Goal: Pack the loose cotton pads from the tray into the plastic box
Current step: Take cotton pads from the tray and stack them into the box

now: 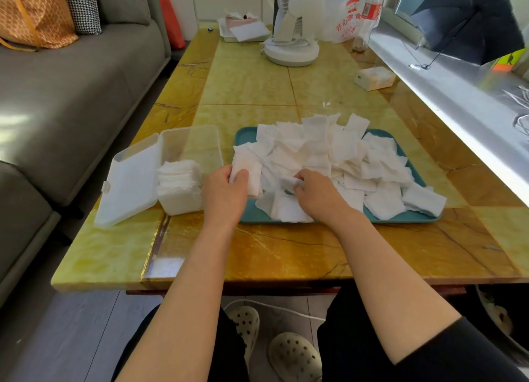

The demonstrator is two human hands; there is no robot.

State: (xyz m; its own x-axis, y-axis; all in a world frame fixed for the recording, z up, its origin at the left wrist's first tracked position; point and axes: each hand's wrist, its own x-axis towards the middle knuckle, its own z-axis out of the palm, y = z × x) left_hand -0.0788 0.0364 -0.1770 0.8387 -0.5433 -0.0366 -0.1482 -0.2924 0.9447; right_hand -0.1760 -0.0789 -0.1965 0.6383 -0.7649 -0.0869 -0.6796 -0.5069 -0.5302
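The yellow-green marbled stone desk [257, 89] fills the middle of the frame. On it, right of centre, lies the flat teal plastic tray [244, 137]. It carries a loose heap of white square cotton pads [329, 155], and some of them hang over its right and far edges. Just left of the tray stands the clear rectangular plastic box [197, 144]. Its frosted hinged lid [128, 181] is thrown back towards the lower left, and a neat stack of pads [179, 178] sits on edge in its near end.

My left grip [223, 194] is at the tray's near left corner. The fingers are curled and the thumb is laid across the front, clamped on a small bundle of gathered pads [250, 174] held upright. My right grip [317, 194] rests low on the heap's near side, its fingers bent inward, pinching a single crumpled pad [287, 181] at the fingertips.

Both bare forearms reach up from the bottom of the frame, converging slightly. The wrists are just above the desk's near half, backs of the hands up.
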